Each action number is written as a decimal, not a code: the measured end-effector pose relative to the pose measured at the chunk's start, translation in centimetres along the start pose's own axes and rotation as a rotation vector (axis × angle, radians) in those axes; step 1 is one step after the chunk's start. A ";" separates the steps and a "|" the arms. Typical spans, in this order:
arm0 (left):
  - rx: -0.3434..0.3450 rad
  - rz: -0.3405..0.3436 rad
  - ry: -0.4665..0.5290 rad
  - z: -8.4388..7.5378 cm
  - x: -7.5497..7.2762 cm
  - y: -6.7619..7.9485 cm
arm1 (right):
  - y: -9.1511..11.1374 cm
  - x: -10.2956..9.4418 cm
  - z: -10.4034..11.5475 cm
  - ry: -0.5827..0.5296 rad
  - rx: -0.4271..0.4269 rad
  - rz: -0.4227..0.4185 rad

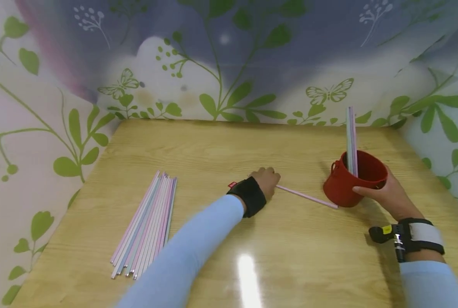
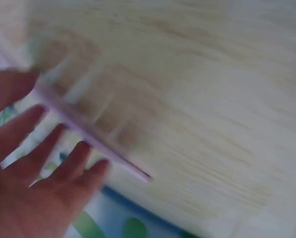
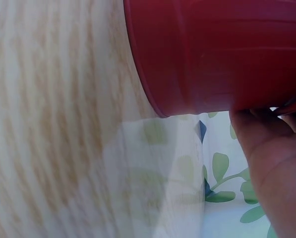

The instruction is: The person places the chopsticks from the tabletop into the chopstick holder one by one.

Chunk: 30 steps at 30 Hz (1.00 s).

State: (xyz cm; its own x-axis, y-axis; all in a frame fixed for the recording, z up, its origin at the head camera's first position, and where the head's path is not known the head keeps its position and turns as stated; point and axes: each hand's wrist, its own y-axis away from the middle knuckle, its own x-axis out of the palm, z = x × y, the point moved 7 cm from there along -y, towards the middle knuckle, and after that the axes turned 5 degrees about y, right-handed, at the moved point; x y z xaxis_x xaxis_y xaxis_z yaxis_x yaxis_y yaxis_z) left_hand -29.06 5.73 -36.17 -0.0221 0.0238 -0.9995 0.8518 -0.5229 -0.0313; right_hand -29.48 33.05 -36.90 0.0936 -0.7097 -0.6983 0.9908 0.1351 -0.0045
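Observation:
My left hand [image 1: 265, 182] reaches over the middle of the table to a thin pink stick [image 1: 307, 196]. In the left wrist view its fingers are spread and fairly straight, the fingertips right at the pink stick [image 2: 95, 139] and the thumb overlapping it. My right hand [image 1: 394, 196] grips a small red bucket [image 1: 340, 188] by its right side, the thumb across the front below the rim. The bucket leans a little, and several pastel sticks [image 1: 351, 141] stand up in it. The right wrist view shows the red bucket [image 3: 212, 59] close up, with the right hand [image 3: 281, 158] against it.
A loose bundle of pastel sticks [image 1: 148, 226] lies on the left of the wooden table [image 1: 213, 145], beside the left forearm. Printed walls [image 1: 236, 64] with leaves and butterflies stand at the back and on both sides. The loose stick's right end lies close to the bucket's base.

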 end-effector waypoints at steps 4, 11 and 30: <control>0.161 0.039 -0.040 -2.1 1.7 -1.3 | 0.1 0.3 0.3 -0.031 -0.024 0.008; 0.427 0.087 -0.251 -0.9 3.5 -0.3 | 0.1 0.7 -0.1 0.001 -0.018 0.004; -0.187 0.142 0.301 3.9 0.7 1.2 | -0.3 -0.7 -0.2 0.011 -0.001 -0.023</control>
State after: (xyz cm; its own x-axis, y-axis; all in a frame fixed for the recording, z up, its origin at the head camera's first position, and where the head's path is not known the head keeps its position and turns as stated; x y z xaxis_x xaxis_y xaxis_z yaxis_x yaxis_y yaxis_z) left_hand -30.08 1.82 -36.92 0.2341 0.2260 -0.9456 0.9166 -0.3755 0.1372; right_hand -29.90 33.60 -36.57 0.0692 -0.7048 -0.7060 0.9926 0.1193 -0.0217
